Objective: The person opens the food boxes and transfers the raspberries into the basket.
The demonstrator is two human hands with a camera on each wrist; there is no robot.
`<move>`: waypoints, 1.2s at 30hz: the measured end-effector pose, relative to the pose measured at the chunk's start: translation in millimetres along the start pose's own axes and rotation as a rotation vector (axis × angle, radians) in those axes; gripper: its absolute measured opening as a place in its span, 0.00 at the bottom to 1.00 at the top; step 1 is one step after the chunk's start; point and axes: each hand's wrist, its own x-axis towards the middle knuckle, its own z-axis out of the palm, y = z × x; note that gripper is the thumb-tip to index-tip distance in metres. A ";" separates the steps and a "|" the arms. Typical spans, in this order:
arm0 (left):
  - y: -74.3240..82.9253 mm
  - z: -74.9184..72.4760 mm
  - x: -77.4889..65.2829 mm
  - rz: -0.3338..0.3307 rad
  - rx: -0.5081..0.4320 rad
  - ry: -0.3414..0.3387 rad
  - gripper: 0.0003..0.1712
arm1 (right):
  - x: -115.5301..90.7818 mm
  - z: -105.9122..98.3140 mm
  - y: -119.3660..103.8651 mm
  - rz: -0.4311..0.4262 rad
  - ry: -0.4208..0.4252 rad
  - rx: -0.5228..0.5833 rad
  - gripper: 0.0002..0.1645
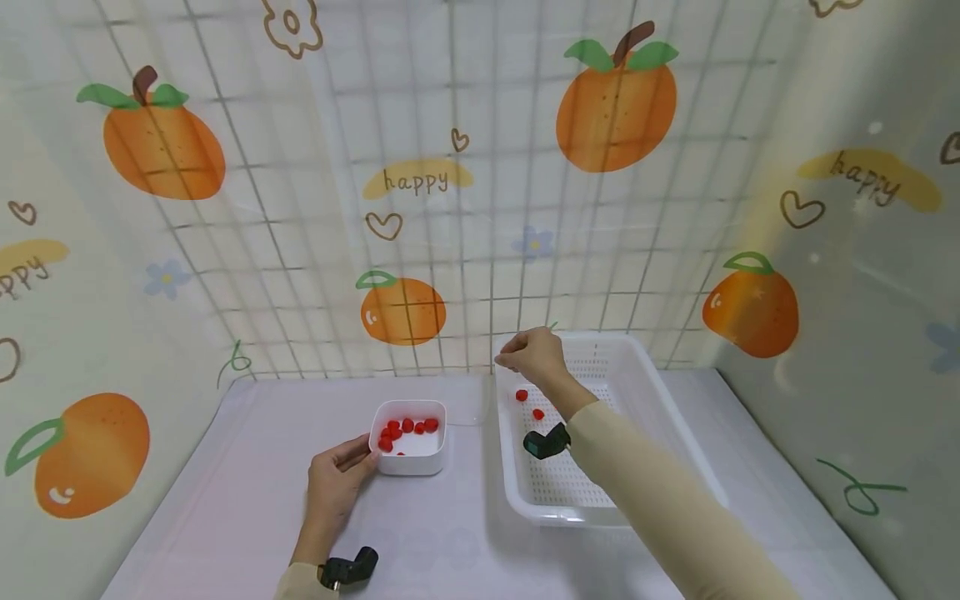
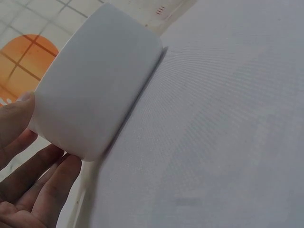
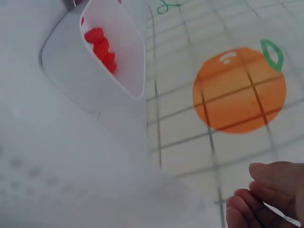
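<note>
My left hand (image 1: 336, 483) holds the near left corner of a small white square box (image 1: 411, 465), thumb at its rim and fingers against its side. Several small red berry-like pieces (image 1: 407, 425) lie in that box, which stands on the table. Over the far left corner of a white perforated basket (image 1: 510, 475) is my right hand (image 1: 536, 357). Its fingers are bent, and in the right wrist view a gap shows between thumb and fingertips, with nothing visible there. Below it in the basket lie two more red pieces (image 1: 522, 395); my right forearm hides part of the basket.
A white cloth (image 1: 435, 542) covers the table. Behind it hangs a translucent curtain (image 1: 420, 250) printed with oranges, with a wire grid showing through. More printed sheet rises at both sides. The box stands left of the basket, a short gap between them.
</note>
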 end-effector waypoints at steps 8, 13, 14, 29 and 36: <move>0.0 -0.9 0.5 -0.005 0.000 -0.004 0.24 | -4.2 29.2 -31.7 -0.030 -0.025 0.019 0.06; 0.6 -0.6 1.3 -0.002 -0.010 -0.009 0.24 | -5.1 50.4 -46.9 -0.054 -0.045 0.011 0.06; 0.7 -0.6 1.3 0.000 -0.012 -0.010 0.24 | -5.7 54.7 -49.2 -0.061 -0.050 0.009 0.06; -0.6 -1.9 2.1 0.043 -0.043 -0.021 0.24 | -24.3 109.5 -70.2 -0.069 -0.153 0.048 0.04; -2.8 -2.7 1.6 0.042 -0.044 -0.022 0.23 | -31.0 135.1 -70.8 -0.035 -0.179 0.080 0.04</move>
